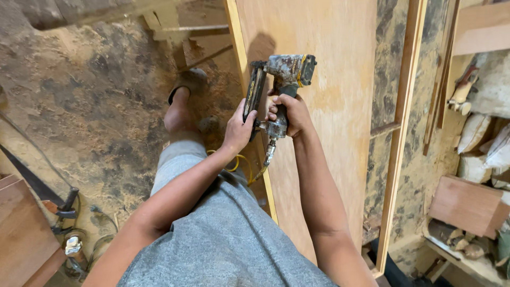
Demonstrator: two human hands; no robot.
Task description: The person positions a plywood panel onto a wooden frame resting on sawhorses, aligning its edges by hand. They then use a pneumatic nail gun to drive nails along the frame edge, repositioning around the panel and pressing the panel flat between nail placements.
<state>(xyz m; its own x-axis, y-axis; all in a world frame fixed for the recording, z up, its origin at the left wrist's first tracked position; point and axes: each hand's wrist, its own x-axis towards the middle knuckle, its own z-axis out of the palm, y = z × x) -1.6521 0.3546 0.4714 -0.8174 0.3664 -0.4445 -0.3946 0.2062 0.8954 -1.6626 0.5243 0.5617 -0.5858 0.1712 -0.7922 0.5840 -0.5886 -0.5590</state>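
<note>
Sawdust-covered workshop floor [95,90], plywood panel [319,106] standing on edge.
Right hand [291,114] grips the nail gun [279,87] handle; left hand [239,127] clasps its magazine.

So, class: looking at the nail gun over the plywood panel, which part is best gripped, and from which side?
Probably the handle of the nail gun, from the rear, as the right hand wraps it now. It juts from the body with the air hose at its base. The left hand steadies the long black magazine from the left, above the plywood panel.

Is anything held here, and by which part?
A nail gun: right hand grips its handle, left hand holds the magazine's rear end.
</note>
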